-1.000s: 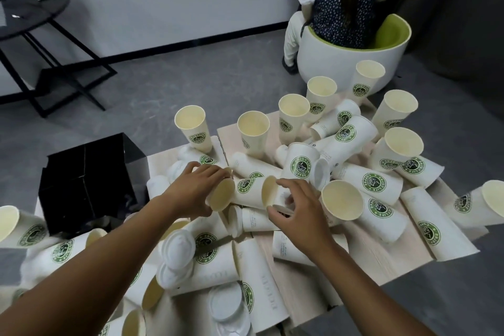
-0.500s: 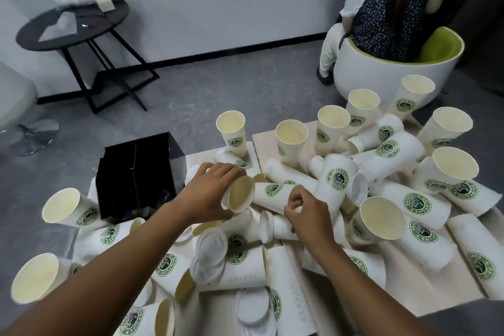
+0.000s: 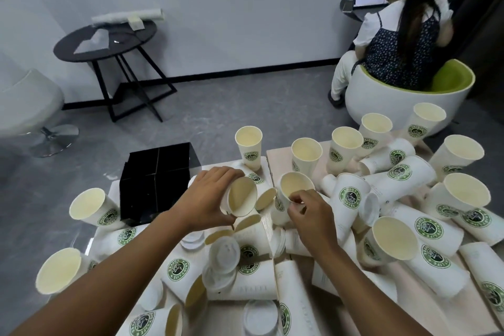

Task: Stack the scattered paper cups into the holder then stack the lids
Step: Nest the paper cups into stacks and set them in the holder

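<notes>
Two hands are busy over a big mess of paper cups on the desk (image 3: 272,153). The left hand (image 3: 207,200) wraps its fingers around one cup (image 3: 241,196), tipped so its mouth faces us. The right hand (image 3: 311,215) pinches the rim of another cup (image 3: 293,187) just beside it. A black holder (image 3: 155,180) sits to the left, near the hands. White lids (image 3: 223,254) lie below, maybe stacked.
</notes>
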Available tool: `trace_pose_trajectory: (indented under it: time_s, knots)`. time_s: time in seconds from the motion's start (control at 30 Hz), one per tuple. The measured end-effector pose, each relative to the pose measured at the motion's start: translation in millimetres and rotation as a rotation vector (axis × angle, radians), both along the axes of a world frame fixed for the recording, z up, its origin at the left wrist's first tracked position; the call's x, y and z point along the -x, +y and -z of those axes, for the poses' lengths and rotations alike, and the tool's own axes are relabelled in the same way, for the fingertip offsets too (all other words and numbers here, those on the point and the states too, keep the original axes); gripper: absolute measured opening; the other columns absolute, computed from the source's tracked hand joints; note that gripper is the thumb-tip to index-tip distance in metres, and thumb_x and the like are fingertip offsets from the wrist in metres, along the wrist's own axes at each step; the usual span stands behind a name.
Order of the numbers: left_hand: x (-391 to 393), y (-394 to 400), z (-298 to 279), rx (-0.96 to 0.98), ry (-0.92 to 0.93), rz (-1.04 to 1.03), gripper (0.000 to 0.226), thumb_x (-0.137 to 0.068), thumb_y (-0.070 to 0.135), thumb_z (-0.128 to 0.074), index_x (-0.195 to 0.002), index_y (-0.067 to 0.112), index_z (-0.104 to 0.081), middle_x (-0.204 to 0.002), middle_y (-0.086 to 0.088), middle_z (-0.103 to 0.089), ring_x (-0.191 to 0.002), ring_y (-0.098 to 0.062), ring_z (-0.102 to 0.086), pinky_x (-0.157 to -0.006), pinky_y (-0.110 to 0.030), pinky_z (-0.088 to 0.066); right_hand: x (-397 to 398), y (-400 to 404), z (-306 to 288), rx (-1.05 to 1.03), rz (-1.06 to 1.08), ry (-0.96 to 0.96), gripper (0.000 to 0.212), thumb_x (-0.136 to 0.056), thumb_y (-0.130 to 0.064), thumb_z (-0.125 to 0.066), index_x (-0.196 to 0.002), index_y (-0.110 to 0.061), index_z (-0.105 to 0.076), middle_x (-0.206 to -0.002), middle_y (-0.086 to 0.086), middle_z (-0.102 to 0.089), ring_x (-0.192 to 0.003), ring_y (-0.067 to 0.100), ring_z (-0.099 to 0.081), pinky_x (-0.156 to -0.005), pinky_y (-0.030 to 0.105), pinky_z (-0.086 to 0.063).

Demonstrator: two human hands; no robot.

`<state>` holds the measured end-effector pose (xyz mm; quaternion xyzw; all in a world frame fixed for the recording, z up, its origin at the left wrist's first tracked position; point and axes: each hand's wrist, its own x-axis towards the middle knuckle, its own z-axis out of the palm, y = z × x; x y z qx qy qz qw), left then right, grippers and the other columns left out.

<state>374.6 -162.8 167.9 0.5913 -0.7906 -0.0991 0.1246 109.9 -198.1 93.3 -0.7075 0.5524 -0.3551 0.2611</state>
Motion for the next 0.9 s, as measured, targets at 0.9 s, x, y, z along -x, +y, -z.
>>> trace_pose_trajectory:
  time_s: [0.9]
  knots:
    - [-69,257,-111,0.424,0.359,-0.628,0.085,-0.059,0.046,-0.092,-0.13,0.045,-0.046,-0.128,0.022,-0.059,-0.118,-0.006,-0.06,-0.091,-0.024,-0.051,-76,127,-200,0.757,-0.735,-0.32,0.004,-0.086,-0.007,-0.078,-0.087,-0.006,-0.074,-0.088,0.0,-0.067,-0.068,-0.001,-0.055,-0.068,0.004,-0.041]
